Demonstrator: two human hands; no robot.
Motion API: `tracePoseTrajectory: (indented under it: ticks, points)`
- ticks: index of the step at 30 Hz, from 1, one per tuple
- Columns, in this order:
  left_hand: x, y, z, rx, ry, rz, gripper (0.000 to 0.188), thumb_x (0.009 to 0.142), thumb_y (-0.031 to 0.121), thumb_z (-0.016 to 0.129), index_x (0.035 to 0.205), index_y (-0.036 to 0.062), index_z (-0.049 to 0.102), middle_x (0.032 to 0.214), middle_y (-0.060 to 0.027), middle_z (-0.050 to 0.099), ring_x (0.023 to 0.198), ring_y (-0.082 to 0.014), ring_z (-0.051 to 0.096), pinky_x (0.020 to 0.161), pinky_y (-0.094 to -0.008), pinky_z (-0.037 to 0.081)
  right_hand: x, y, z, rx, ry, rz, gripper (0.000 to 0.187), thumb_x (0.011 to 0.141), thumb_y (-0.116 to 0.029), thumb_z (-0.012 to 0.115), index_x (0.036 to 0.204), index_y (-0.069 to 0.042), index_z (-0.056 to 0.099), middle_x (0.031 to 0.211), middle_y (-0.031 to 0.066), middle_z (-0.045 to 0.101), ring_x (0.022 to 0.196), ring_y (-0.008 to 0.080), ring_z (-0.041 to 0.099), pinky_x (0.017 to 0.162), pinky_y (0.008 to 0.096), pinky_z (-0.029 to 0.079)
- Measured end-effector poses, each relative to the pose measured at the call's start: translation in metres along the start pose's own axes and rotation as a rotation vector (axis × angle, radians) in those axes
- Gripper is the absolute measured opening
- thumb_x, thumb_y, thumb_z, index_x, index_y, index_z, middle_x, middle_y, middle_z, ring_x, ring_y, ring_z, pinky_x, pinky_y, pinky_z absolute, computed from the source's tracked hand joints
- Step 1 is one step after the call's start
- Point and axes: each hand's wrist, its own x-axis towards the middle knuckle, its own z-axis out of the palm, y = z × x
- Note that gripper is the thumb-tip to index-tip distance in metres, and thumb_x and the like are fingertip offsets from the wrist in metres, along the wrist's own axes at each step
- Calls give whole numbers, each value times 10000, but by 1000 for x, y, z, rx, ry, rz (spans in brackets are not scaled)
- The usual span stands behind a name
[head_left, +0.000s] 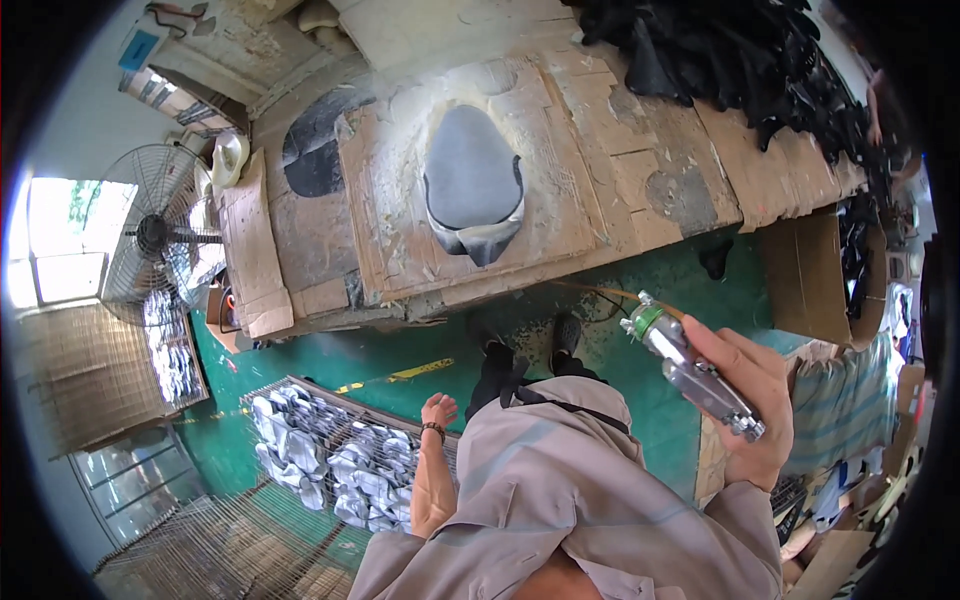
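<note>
- From my remote seat I saw the cardboard-covered worktop [640,215] spread in front of the wearer; its near edge ran betw. body and work, so imo the gun arm needed to clear it w/ no knock.
- Lower L, a wire rack w/ silvery-grey pieces [335,450] stood just beside the left forearm; I judged that arm best kept tucked in.
- A big caged fan [152,235] stood off the worktop's L end, well apart from both hands.
- A heap of black pieces [690,50] lay at the far R of the worktop, limp-looking, partly over the edge.
- An open carton [805,280] sat on the R, beyond the right hand, w/ a striped cloth [845,400] near it; both narrowed elbow room there.
- The grey moulded piece [472,165], dark-banded near its rim, lay mid-worktop amid pale residue, untouched, well apart from the hands; imo a square, steady approach suited it.
- The right hand [752,385] had its fingers wrapped round a metal spray gun [690,365] (by its look), green-ringed end toward the worktop. Firm grip, loose wrist = best, I reckoned.
- The left hand [438,410] hung low, fingers loosely bent, clamped on nothing I could see.
- A thin orange hose [600,291] ran below the worktop edge: snag risk; couldn't tell if it joined the gun.
</note>
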Motion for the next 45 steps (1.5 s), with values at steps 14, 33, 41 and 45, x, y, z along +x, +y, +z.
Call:
tracePoseTrajectory:
  ticks: [14, 33, 41, 45]
  points:
    - [9, -7, -17, 54, 13, -62, 473, 930, 190, 643, 1357, 64, 484, 1025, -100, 689, 853, -249, 693, 696, -407, 595, 9, -19, 21, -119, 195, 28, 545, 761, 27, 694, 1295, 18, 588, 911, 151, 640, 774, 213, 614, 701, 281, 476]
    - [1, -9, 0, 56, 5, -1, 481, 921, 191, 653, 1347, 55, 479, 1042, -114, 681, 861, -250, 689, 727, -435, 585, -19, -9, 3, -121, 133, -32, 564, 715, 33, 653, 1276, -2, 612, 795, 133, 603, 668, 242, 594, 621, 286, 453]
    - [-23, -27, 2, 61, 40, -17, 513, 920, 206, 656, 1371, 53, 466, 1085, -120, 672, 886, -265, 691, 741, -419, 597, -25, -2, -1, -21, 134, 30, 594, 695, -248, 664, 1201, 64, 643, 772, 149, 592, 667, 255, 564, 620, 305, 399]
    - [-27, -37, 5, 62, 46, -30, 534, 916, 220, 666, 1379, 51, 459, 1086, -121, 670, 878, -263, 690, 727, -416, 597, -31, 3, -29, -17, -137, -9, 578, 654, -63, 698, 1223, 21, 650, 861, 145, 619, 738, 244, 582, 685, 288, 433]
